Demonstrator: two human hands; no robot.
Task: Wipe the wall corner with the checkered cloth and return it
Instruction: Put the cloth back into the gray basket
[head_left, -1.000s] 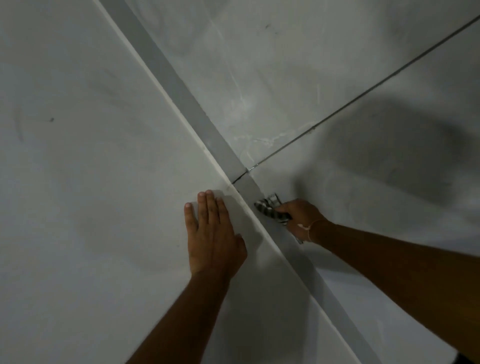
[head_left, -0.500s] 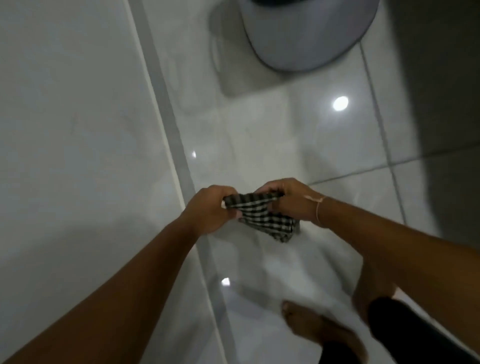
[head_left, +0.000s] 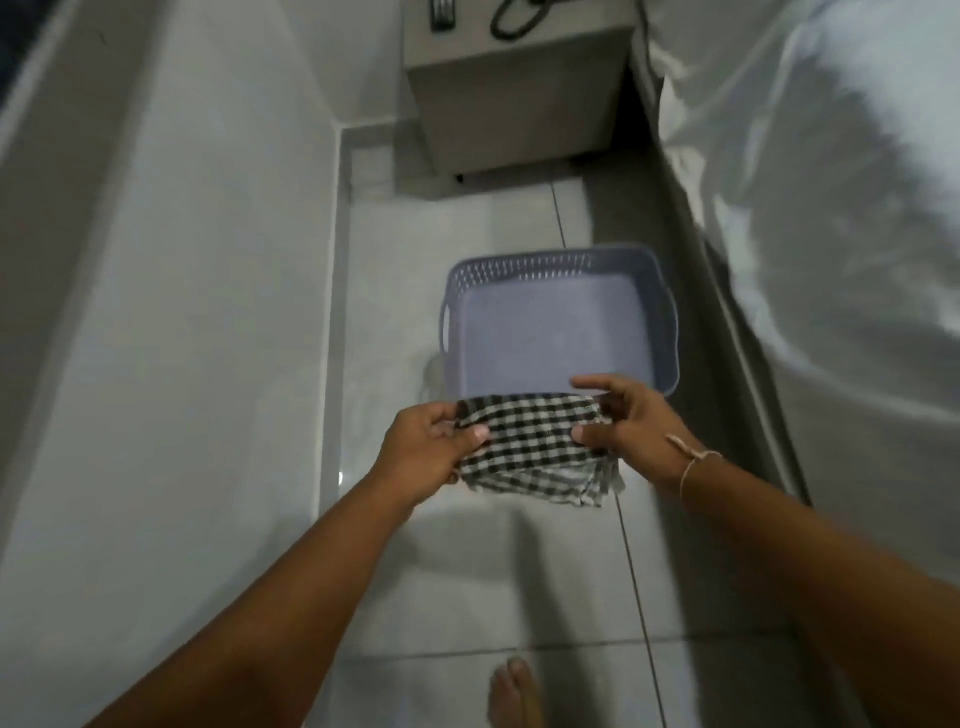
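The black-and-white checkered cloth (head_left: 535, 447) is stretched flat between both hands above the tiled floor. My left hand (head_left: 421, 449) pinches its left edge and my right hand (head_left: 626, 423) pinches its right edge. Just beyond the cloth, a blue-grey perforated plastic basket (head_left: 667, 312) sits on the floor with nothing visible in it; the cloth's far edge overlaps its near rim. The white wall (head_left: 182, 312) runs along the left, meeting the floor at a grey skirting strip (head_left: 337, 312).
A grey bedside cabinet (head_left: 519, 88) stands at the far end, with a black cable and a dark object on top. A bed with white sheets (head_left: 831, 234) fills the right side. My bare foot (head_left: 514, 693) is on the floor tiles near the bottom edge.
A second ago my right hand wiped the skirting with the bunched cloth while the left pressed on the wall. Both hands then took the cloth and spread it; the view swung to the basket.
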